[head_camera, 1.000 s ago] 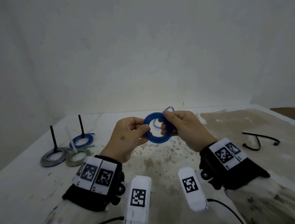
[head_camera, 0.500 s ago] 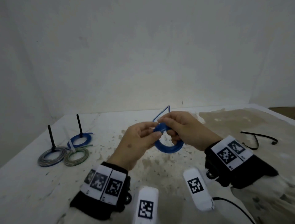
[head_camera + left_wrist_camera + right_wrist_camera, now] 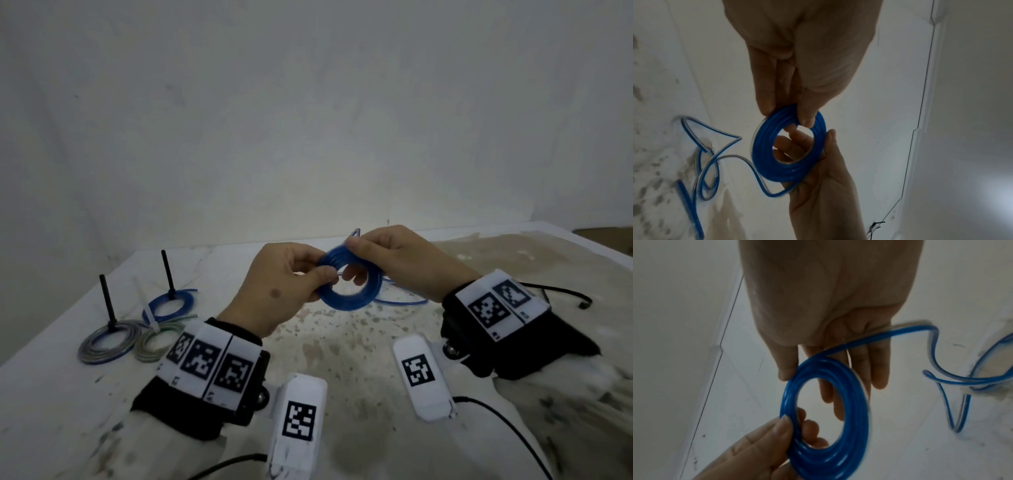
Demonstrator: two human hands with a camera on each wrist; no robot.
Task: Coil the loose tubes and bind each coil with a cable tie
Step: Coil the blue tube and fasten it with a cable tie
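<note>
A blue tube coil point(image 3: 352, 294) hangs above the table between both hands. My left hand point(image 3: 318, 270) pinches its left rim between thumb and fingers, seen close in the left wrist view point(image 3: 787, 116). My right hand point(image 3: 356, 260) pinches the top right rim, thumb in front and fingers behind the coil point(image 3: 826, 410). A loose tail of the tube point(image 3: 400, 301) runs off the coil across my right fingers and lies in kinked loops on the table point(image 3: 711, 162) point(image 3: 941, 353). A black cable tie point(image 3: 565, 294) lies at the right.
At the left lie three bound coils: blue point(image 3: 171, 303), grey point(image 3: 109, 341) and green point(image 3: 150, 342), with black tie tails point(image 3: 109, 301) standing upright and a white tie point(image 3: 147, 308) between them. The white, stained table point(image 3: 342, 359) meets a wall behind.
Both hands kept their hold and turned the coil round. The kinked loop of loose tube that stuck up above the hands has sunk behind my right hand.
</note>
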